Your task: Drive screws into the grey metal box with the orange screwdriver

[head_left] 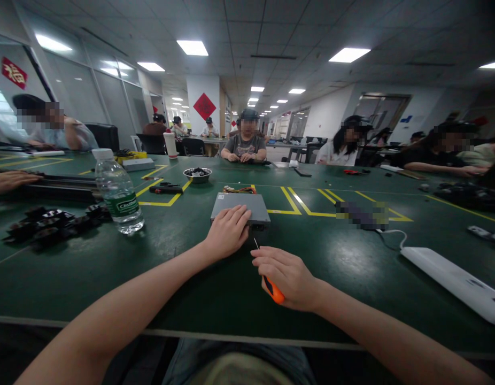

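A grey metal computer power supply [255, 206] lies on the green table in front of me, its socket side facing me. My left hand [229, 230] is laid over its near left edge, fingers on top and thumb down by the near face. In my right hand [285, 275] is a screwdriver with an orange and black handle [275, 291]. Its thin shaft points up and away, with the tip just short of the unit's near face. Coloured wires [239, 190] come out behind the unit.
A water bottle [121, 198] and black parts [51, 224] stand to the left. Beyond are a metal bowl [197, 175] and a black tool [166, 188]. A white power strip [451, 278] and a dark blurred object [357, 214] lie right. Several people sit around.
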`<control>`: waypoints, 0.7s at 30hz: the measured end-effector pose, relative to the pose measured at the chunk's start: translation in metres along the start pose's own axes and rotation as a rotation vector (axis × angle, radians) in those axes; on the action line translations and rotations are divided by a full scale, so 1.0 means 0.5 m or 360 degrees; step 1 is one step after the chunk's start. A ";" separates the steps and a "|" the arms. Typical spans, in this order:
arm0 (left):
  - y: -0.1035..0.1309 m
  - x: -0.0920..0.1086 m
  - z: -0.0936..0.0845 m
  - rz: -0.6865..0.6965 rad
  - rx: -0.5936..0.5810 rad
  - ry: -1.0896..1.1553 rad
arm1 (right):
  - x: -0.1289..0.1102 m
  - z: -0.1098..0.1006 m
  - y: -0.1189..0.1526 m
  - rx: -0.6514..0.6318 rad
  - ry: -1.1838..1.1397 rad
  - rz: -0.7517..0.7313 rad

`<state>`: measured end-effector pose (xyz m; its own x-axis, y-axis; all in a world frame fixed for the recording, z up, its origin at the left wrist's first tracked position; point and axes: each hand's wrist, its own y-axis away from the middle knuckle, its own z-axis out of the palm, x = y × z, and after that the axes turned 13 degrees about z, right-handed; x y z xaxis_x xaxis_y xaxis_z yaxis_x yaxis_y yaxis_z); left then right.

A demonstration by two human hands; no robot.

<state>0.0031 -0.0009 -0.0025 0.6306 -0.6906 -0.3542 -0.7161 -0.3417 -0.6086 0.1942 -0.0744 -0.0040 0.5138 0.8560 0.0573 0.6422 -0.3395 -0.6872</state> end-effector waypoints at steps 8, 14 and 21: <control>-0.001 0.000 0.000 0.0008 -0.0006 -0.0009 | 0.002 -0.005 -0.006 -0.0141 0.0109 -0.0121; -0.001 0.000 0.000 -0.0001 0.0006 -0.0005 | 0.005 -0.010 -0.007 -0.0098 0.0089 -0.0156; 0.000 -0.001 0.001 -0.0003 0.0008 -0.0005 | -0.001 -0.029 -0.003 0.0076 0.0031 -0.0227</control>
<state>0.0029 -0.0002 -0.0029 0.6329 -0.6879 -0.3553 -0.7134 -0.3398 -0.6128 0.2010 -0.0801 0.0075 0.4306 0.8862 0.1707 0.6820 -0.1956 -0.7047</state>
